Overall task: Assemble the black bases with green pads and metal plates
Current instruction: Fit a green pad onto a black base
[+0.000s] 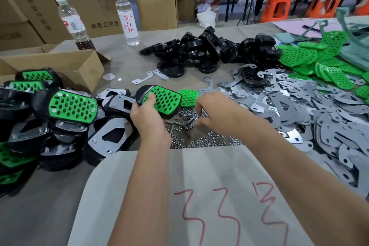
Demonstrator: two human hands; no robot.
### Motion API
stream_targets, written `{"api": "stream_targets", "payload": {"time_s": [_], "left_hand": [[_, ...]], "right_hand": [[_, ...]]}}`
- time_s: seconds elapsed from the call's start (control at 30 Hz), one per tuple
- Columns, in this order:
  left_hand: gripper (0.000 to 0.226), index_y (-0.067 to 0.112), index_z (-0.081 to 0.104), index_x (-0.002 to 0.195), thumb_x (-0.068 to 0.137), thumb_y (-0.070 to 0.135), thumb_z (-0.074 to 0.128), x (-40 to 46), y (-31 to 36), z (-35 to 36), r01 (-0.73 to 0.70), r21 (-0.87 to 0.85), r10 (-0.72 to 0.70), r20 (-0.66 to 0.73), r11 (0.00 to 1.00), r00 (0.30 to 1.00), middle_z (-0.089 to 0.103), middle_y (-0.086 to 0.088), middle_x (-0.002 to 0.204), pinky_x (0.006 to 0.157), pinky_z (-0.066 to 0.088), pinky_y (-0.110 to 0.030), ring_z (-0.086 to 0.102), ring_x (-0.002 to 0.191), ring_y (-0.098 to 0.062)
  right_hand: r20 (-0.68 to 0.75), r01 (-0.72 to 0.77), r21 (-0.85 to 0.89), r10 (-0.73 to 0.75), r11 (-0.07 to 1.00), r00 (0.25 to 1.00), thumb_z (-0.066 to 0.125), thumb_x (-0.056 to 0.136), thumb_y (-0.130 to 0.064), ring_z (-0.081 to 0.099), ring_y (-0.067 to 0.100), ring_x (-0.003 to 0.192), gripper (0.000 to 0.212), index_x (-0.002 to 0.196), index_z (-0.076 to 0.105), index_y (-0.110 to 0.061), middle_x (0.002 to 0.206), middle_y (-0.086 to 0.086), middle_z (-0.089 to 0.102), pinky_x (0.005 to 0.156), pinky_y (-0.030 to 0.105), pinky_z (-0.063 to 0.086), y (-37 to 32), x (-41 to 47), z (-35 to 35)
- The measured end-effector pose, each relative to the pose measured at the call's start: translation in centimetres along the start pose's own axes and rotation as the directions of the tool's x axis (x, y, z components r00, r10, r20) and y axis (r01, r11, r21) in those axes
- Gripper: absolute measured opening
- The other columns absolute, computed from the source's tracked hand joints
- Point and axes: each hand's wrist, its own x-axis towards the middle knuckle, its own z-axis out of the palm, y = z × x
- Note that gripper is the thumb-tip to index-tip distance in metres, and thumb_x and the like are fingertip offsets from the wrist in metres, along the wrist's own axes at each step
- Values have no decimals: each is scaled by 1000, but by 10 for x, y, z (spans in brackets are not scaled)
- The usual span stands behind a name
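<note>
Crowded table (50, 205): left hand (146, 115) grips padded base (159, 101); right hand (207, 111) pinches screws (196, 119).

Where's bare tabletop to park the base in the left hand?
Bare table between open carton, bottles and black bases. Crowded: finished stack on the left, screws ahead, metal plates and green pads on the right.
</note>
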Motion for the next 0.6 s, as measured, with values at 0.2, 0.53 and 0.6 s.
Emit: {"api": "stream_targets", "payload": {"time_s": [0.2,0.53,0.6], "left_hand": [[11,12,69,106,96,8,65,-5,-4,5,124,-17,-122,79,992,989,76,-4,94,68,61,-31,75,76,-15],[25,6,67,120,97,15,65,-23,-7,15,201,64,-209,179,977,961,75,-8,103,76,61,-36,73,90,-24],[30,5,65,125,99,19,63,-29,-9,17,217,111,-236,206,970,950,75,-13,110,81,58,-40,73,100,-33]], "right_hand": [[65,-44,-161,55,986,996,73,97,-29,66,27,91,32,107,65,-1,102,13,70,80,38,56,-10,9,-17],[32,-90,-176,97,980,995,71,88,-16,55,20,71,20,85,52,-10,83,5,57,54,30,43,2,-11,-14],[-57,-147,70,151,987,987,72,85,-13,62,18,75,17,101,67,-10,89,7,68,60,24,49,16,-20,-10]]}}
